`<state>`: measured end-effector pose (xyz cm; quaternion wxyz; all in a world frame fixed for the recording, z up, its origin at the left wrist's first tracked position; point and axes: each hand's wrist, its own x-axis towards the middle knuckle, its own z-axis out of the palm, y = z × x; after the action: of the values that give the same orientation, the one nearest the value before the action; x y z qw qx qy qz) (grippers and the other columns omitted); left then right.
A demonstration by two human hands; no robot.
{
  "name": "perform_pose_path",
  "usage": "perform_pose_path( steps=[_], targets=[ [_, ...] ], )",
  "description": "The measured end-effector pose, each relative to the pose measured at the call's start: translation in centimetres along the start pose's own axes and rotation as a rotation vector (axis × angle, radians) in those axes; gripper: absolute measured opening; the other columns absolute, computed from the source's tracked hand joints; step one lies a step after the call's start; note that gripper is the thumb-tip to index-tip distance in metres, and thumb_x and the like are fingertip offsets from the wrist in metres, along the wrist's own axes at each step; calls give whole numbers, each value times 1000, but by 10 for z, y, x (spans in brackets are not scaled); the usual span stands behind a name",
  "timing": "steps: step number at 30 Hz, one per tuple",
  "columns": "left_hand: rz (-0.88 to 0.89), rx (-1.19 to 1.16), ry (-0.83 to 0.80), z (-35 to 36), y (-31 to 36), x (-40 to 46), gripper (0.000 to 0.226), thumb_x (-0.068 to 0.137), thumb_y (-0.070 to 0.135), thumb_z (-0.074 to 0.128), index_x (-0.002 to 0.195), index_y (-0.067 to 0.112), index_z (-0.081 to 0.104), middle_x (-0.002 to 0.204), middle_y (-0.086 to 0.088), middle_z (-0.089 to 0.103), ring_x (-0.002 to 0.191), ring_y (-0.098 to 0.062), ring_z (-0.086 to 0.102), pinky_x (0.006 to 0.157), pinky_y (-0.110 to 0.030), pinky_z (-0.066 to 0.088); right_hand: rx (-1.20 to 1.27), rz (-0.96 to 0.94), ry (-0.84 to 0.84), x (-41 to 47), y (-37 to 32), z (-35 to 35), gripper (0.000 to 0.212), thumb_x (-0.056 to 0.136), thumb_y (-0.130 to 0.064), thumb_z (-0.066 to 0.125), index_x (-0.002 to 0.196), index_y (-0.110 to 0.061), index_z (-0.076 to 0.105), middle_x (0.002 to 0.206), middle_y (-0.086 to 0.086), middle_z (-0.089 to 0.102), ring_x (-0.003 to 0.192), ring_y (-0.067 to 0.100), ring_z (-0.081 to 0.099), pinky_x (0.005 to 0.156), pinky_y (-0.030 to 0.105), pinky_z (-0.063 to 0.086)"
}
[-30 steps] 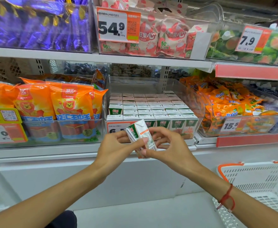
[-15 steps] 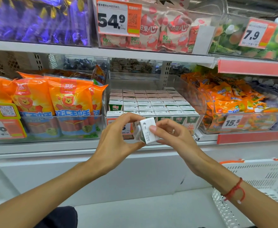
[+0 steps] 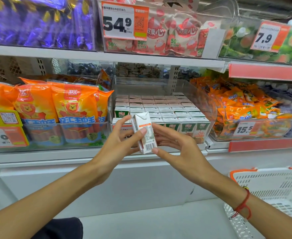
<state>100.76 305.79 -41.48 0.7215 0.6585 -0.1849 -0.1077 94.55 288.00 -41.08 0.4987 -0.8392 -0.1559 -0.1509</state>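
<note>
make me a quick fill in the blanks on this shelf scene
1. The left hand and right hand hold a small carton whose ____ faces the camera.
2. A red string circles the ____ wrist.
3. The price tag directly above the carton reads ____.
4. The white basket has an ____ rim.

Missing words: barcode; right; 54.9; orange

White metal shelves (image 3: 83, 55) hold clear plastic bins (image 3: 204, 100) with orange price tags (image 3: 124, 20). A plain white base panel (image 3: 124, 187) meets pale floor (image 3: 150, 223) below.
</note>
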Motion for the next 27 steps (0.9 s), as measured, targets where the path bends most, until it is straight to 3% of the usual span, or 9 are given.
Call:
perform_pose_path(
  steps=[2,5,11,14,19,24,27],
  targets=[
    [-30,-3,21,0,1,0,49,86,40,64,127,50,40,88,20,74,83,-1,72,58,-14,54,-11,-9,11,2,-2,0,56,87,-12,71,138,-25,52,122,-13,66,107,0,64,95,18,49],
    [-112,-20,38,0,2,-2,39,86,46,63,123,44,50,91,13,76,85,-6,73,58,-17,55,14,11,11,4,-3,0,48,87,-16,70,132,-28,57,113,-13,71,102,3,67,92,19,51],
    [-457,-45,-27,0,1,-3,50,73,64,68,111,31,64,92,-3,77,78,-11,74,61,-29,59,275,149,111,5,-5,2,17,75,-38,70,90,-31,76,85,-11,76,77,4,72,67,10,52],
    [-542,-62,-13,2,-1,-1,51,73,66,67,107,28,65,89,-7,77,70,-9,74,59,-30,59,288,218,135,4,-6,4,17,74,-44,70,83,-31,77,81,-8,76,73,6,72,63,11,52],
    [-452,4,44,4,-1,1,49,75,66,65,111,33,61,87,0,77,73,-7,74,61,-28,59,273,311,95,6,-4,1,32,72,-51,69,92,-28,76,88,-7,77,83,7,72,70,15,55],
    [-130,99,156,7,-3,0,49,78,61,66,118,38,49,86,11,76,82,-2,72,83,-30,51,473,575,-155,8,1,-7,38,85,-45,66,113,-20,71,110,-1,73,100,18,71,89,27,56],
    [-43,129,126,9,-1,0,39,78,57,64,113,50,47,92,20,74,89,-1,70,88,-28,48,472,571,-149,7,2,-5,41,80,-40,70,113,-16,70,106,0,75,99,16,71,86,21,56]
  ],
)
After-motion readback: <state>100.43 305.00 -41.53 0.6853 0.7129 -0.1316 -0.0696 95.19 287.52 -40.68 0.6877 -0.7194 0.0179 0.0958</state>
